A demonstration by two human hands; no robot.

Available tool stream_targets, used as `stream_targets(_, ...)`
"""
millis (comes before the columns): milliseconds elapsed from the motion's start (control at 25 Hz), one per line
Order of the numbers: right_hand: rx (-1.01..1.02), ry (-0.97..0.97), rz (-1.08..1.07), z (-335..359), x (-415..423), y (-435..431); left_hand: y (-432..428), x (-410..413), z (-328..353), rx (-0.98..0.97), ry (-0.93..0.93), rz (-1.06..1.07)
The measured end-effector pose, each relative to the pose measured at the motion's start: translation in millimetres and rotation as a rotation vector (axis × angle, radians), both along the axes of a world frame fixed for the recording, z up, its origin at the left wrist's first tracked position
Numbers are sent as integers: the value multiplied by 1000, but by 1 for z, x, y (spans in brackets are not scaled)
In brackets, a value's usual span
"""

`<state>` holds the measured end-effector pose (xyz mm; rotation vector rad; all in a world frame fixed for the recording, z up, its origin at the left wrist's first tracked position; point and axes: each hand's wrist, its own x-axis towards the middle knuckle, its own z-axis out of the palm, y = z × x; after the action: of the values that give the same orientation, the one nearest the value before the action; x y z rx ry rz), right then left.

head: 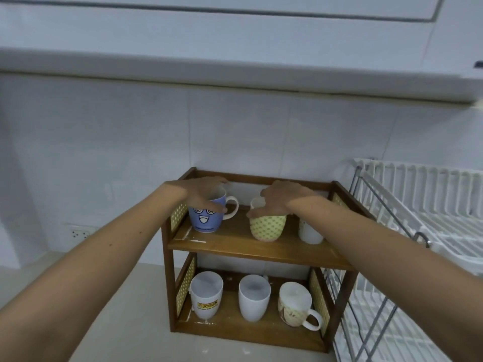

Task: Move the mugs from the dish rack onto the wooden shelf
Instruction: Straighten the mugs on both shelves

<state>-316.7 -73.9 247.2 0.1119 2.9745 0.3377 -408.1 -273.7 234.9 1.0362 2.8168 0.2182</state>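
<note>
Two mugs sit under two hands on the top board of the two-tier wooden shelf (pixel 251 246).
The left hand (pixel 206 193) grips the blue smiling-face mug (pixel 206 218) from above, near the left edge; the right hand (pixel 279 198) clasps the yellow dotted cup (pixel 268 227) at centre, both upright.

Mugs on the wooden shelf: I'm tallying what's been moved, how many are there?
6. Top tier: blue face mug, yellow dotted mug, white mug. Bottom tier: Jotun mug, plain white mug, beige mug. Others may be hidden.

Blue mug (pixel 206 218) with cartoon face, yellow dotted mug (pixel 268 227), brown wooden shelf (pixel 251 248), white dish rack (pixel 431 205)
</note>
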Motion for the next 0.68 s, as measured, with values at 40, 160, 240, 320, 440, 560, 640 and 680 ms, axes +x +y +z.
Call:
stream_targets(40, 45, 73, -25, -5, 0, -3, 3, -1, -3, -15, 75, 55)
stream_targets(160, -24, -44, -49, 2, -7, 4, 6, -3, -3, -94, 161, 96)
stream_targets(240, -257, -340, -10, 17, -6, 7, 4, -5, 2, -93, 104, 49)
stream_targets(320, -308, -399, 87, 24, -7, 13, 3, -6, 4, -109, 76, 12)
stream_targets(440, -271, -223, 125, 15, -11, 12, 4, -6, 2, -94, 58, 23)
stream_targets(560, -256, -51, 29, 1, -10, 4, 7, -6, 1, -84, 161, 40)
stream_targets(640, -226, -20, 11, -3, -14, 3, 7, -7, 3, -68, 180, 42)
stream_targets(680, -271, -76, -13, -2, -17, 4, 6, -6, 3, -56, 175, 38)
